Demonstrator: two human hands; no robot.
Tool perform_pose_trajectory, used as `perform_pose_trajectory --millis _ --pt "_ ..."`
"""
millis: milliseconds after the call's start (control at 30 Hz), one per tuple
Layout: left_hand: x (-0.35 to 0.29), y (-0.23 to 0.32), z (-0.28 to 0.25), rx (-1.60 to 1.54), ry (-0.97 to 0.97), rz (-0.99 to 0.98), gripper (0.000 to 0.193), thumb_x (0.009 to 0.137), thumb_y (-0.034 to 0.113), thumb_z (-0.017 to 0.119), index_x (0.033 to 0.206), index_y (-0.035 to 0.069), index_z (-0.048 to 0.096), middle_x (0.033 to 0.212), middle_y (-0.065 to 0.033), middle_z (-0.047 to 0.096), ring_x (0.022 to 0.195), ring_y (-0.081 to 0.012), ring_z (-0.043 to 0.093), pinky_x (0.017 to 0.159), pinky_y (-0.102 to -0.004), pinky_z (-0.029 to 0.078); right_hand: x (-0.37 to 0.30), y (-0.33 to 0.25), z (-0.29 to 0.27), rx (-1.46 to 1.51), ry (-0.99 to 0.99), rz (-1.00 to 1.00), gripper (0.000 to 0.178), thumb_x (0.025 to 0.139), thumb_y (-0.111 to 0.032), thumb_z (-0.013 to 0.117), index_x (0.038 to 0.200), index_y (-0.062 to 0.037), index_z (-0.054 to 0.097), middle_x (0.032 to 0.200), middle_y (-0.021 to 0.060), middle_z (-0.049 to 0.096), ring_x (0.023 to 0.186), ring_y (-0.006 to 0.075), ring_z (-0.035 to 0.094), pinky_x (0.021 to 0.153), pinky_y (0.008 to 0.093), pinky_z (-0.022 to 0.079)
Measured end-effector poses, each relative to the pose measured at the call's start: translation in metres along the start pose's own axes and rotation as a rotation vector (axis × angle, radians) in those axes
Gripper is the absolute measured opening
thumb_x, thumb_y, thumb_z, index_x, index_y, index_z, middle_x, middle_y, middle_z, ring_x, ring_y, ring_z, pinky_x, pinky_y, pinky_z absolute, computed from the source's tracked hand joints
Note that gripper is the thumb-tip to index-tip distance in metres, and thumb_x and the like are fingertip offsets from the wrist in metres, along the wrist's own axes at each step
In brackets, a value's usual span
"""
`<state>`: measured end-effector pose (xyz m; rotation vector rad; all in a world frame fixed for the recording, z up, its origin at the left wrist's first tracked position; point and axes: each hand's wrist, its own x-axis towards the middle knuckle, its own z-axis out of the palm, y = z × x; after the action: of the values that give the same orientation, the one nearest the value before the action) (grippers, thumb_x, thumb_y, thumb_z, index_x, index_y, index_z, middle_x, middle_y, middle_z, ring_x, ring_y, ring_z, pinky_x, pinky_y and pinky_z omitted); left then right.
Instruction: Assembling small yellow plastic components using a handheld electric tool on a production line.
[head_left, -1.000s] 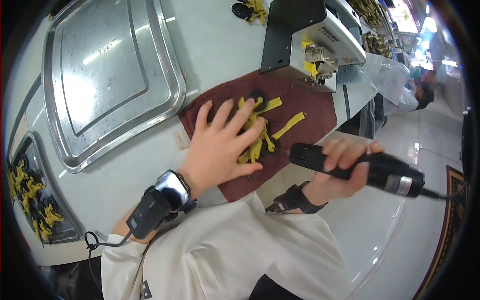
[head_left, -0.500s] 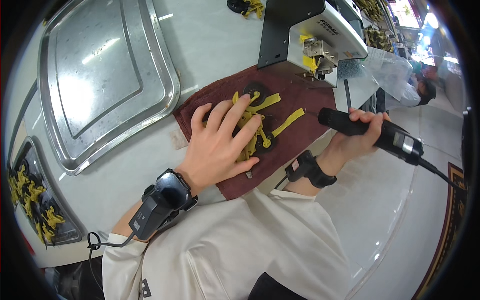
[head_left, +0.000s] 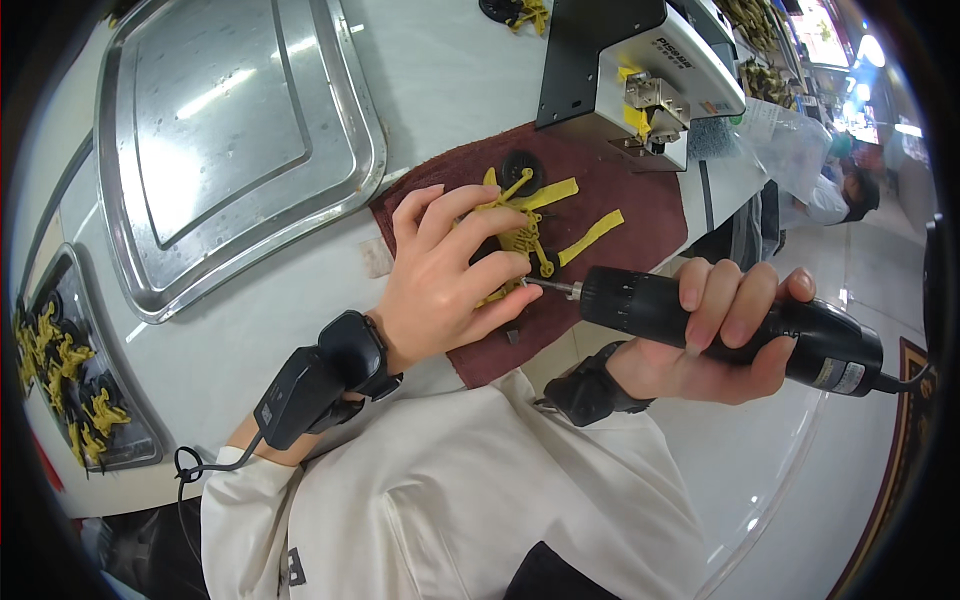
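My left hand (head_left: 440,275) presses down on a yellow and black toy vehicle (head_left: 522,238), fingers curled over it and thumb along its near side. The toy has a black wheel (head_left: 521,172) and thin yellow frame parts, partly hidden under my hand. In my right hand (head_left: 725,335) is a black corded electric screwdriver (head_left: 635,303), held level. Its thin bit points left, with the tip close by my left thumb and index fingertip, where a small shiny piece shows. Whether that piece is a screw I cannot tell. Two yellow strips (head_left: 592,237) stick out rightward beside the toy.
A dark red cloth (head_left: 640,215) lies beneath the toy. Beyond it stands a black and white screw feeder (head_left: 640,90). A large metal tray (head_left: 225,140) is at left; a smaller tray (head_left: 135,455) holds several yellow and black parts. A person (head_left: 830,195) is at far right.
My right hand has brought the screwdriver left and down, so its bit now reaches my left fingertips. My left hand stays on the toy, with its fingers more curled.
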<state>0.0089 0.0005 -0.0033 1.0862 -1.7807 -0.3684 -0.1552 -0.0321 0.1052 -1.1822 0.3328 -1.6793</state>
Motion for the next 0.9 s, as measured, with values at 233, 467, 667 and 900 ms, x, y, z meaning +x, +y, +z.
perform_pose_trajectory --millis 233,467,667,900 --pt "0.0000 0.0041 -0.0049 -0.049 -0.005 -0.046 0.021 0.066 0.023 0.077 0.080 0.014 0.065 0.107 -0.0047 0.061 0.109 -0.0293 0.050 0.092 -0.0458 0.032 -0.0004 -0.0018 0.0022 -0.024 0.028 0.005 0.044 0.090 -0.026 0.053 0.125 -0.0056 0.037 0.068 0.0025 0.046 0.049 0.0145 0.044 0.057 0.0344 0.042" --pt "0.0001 0.0020 -0.0010 -0.025 0.036 -0.003 0.017 0.066 0.016 0.076 0.079 0.014 0.066 0.104 -0.0043 0.062 0.108 -0.0285 0.051 0.091 -0.0454 0.033 0.0010 -0.0035 0.0008 -0.019 0.052 -0.013 0.042 0.089 -0.026 0.055 0.123 -0.0062 0.039 0.068 0.0025 0.046 0.048 0.0145 0.045 0.057 0.0351 0.043" --pt "0.0011 0.0031 -0.0019 -0.016 0.007 -0.008 0.020 0.065 0.016 0.077 0.082 0.015 0.067 0.105 -0.0041 0.061 0.108 -0.0290 0.051 0.091 -0.0467 0.033 0.0021 -0.0033 0.0012 -0.047 0.048 0.017 0.045 0.089 -0.027 0.056 0.124 -0.0068 0.038 0.068 0.0023 0.046 0.048 0.0140 0.045 0.058 0.0355 0.043" --pt "-0.0022 0.0048 0.0016 0.024 -0.036 0.022 0.027 0.065 0.017 0.077 0.089 0.017 0.066 0.108 -0.0042 0.061 0.110 -0.0283 0.051 0.094 -0.0484 0.032 0.0036 -0.0078 -0.0010 -0.068 0.040 0.061 0.046 0.088 -0.028 0.056 0.124 -0.0069 0.037 0.068 0.0020 0.045 0.048 0.0143 0.044 0.057 0.0350 0.043"
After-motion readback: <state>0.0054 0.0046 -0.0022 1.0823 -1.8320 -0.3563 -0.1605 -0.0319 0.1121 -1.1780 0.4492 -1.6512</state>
